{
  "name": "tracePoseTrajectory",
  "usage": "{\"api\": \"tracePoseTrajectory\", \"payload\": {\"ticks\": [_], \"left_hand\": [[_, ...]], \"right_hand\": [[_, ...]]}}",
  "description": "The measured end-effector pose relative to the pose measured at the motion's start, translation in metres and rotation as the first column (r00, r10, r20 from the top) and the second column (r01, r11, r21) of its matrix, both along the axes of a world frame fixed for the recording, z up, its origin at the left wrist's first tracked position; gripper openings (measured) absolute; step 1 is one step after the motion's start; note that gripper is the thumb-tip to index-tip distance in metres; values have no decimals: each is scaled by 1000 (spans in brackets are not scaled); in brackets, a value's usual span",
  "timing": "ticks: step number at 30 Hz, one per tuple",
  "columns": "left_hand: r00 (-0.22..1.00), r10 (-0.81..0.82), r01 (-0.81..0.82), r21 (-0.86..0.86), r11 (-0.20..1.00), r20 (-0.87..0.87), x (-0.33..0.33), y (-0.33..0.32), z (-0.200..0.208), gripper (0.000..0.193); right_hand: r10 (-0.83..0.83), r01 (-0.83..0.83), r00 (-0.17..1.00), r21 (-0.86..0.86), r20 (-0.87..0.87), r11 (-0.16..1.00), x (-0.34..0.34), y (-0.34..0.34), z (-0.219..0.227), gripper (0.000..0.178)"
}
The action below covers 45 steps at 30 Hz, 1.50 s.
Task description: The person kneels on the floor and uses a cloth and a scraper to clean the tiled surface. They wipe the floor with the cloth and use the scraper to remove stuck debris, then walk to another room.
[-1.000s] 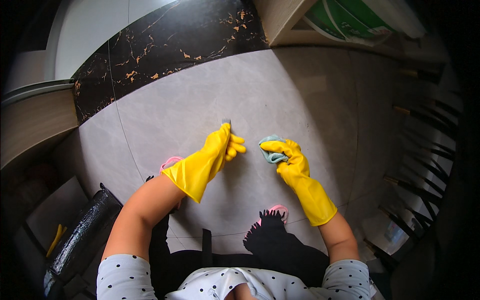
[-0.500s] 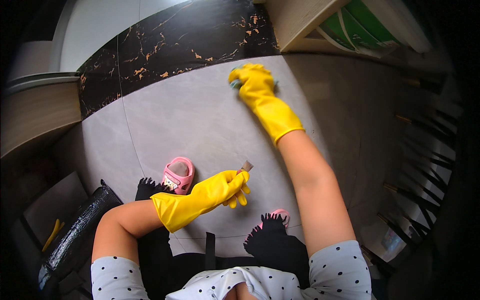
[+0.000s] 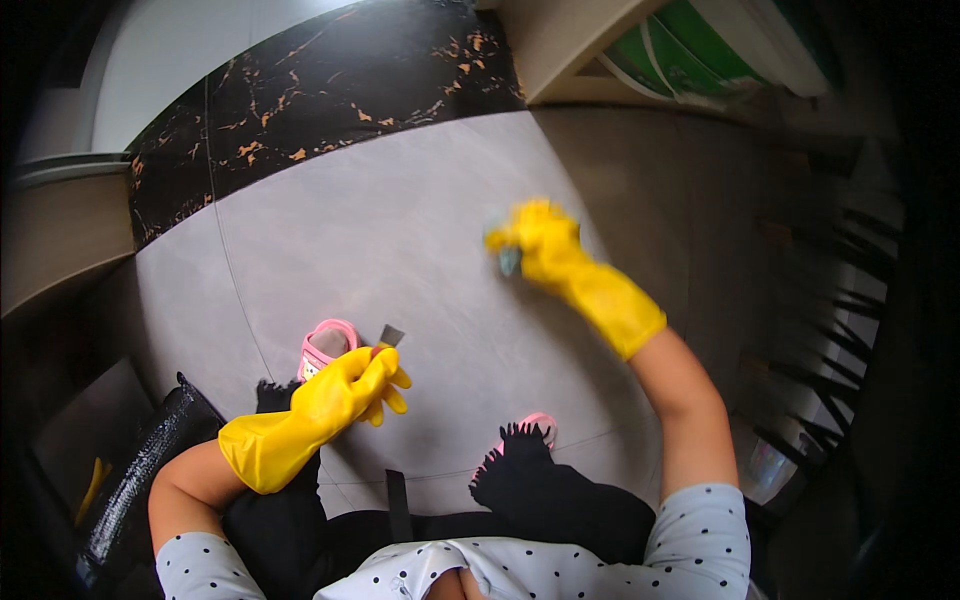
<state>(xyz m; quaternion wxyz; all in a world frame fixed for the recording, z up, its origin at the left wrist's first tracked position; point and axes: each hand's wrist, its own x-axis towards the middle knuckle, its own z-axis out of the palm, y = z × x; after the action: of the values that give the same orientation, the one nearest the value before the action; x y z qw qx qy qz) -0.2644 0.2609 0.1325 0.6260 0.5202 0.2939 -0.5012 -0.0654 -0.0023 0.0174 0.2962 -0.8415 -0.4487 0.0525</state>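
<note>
Yellow rubber gloves cover both my hands. My left hand (image 3: 358,385) is closed round a small scraper, its flat metal blade (image 3: 392,336) sticking out past the thumb above the floor. Further out and to the right, my right hand (image 3: 541,241) grips a blue-green cloth (image 3: 509,262), bunched up and mostly hidden under the fingers. That hand is smeared by motion, and whether the cloth touches the floor I cannot tell. Below both lies the grey tile floor (image 3: 400,230), marked by thin joint lines.
A black marbled strip (image 3: 330,90) borders the far floor. Wooden cabinet sides stand at the left (image 3: 65,225) and far right (image 3: 560,50). Dark thin legs (image 3: 850,340) line the right. A shiny black roll-shaped thing (image 3: 150,480) lies at left. Pink slippers (image 3: 330,345) are on my feet.
My right hand has come back toward me and slightly right with the cloth, away from the black strip. My left hand with the scraper has shifted left.
</note>
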Motion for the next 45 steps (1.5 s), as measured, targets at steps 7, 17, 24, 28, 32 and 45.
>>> {"api": "tracePoseTrajectory", "payload": {"ticks": [7,17,24,28,32,45], "left_hand": [[995,-82,86,-86,993,47,24,-42,21,49],[1000,1,3,-130,992,28,15,-31,14,43],[997,-67,69,-101,992,24,19,-46,18,46],[998,-43,49,-128,991,46,21,-42,16,48],[999,-21,24,-78,997,45,18,-36,16,49],[993,-16,19,-24,1000,121,21,-29,8,47]], "right_hand": [[-433,473,865,124,-254,872,99,26,-63,17],[-58,39,962,-76,-266,996,-47,-36,-6,18],[-506,509,860,30,-64,860,62,-24,-35,16],[-289,289,956,10,52,957,-7,-25,-46,15],[-133,82,918,-148,-375,986,-35,-22,-14,20],[-192,177,974,-124,-120,976,24,37,-47,15]]}}
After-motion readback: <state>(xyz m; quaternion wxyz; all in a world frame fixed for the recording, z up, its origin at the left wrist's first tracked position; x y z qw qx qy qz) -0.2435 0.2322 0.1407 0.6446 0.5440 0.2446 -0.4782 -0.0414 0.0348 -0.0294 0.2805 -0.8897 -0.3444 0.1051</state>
